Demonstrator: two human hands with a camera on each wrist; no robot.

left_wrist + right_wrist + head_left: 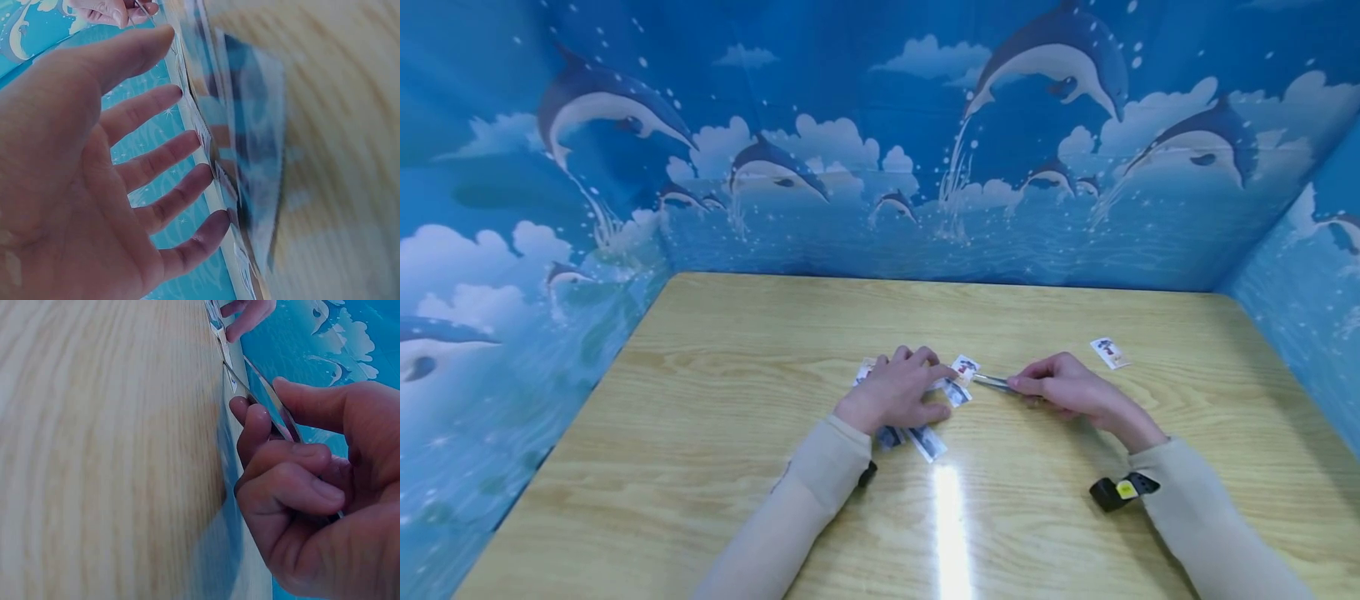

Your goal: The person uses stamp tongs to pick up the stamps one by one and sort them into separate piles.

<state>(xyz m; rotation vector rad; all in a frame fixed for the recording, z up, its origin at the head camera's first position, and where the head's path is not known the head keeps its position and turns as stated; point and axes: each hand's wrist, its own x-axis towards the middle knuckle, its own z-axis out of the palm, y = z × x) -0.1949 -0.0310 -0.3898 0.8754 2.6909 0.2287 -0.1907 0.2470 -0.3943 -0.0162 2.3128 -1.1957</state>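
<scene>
My right hand (1067, 387) grips a pair of metal tweezers (992, 381) between thumb and fingers. In the right wrist view the tweezers' arms (275, 400) stand apart, angled down at the tabletop. In the head view, their tips reach the edge of a small printed card (966, 365). My left hand (898, 390) spreads flat over several small cards, its fingertips at their surface and the index finger overlapping that printed card. Grey picture cards (928, 443) show past the palm and thumb; others are partly hidden under the hand. A bluish card (256, 125) looms close in the left wrist view.
One more printed card (1109, 353) lies by itself to the right, beyond my right hand. Everything rests on a wood-grain table (737, 333), with a blue dolphin-print cloth (850, 217) rising along its back and sides. A bright light reflection (951, 533) streaks the near tabletop.
</scene>
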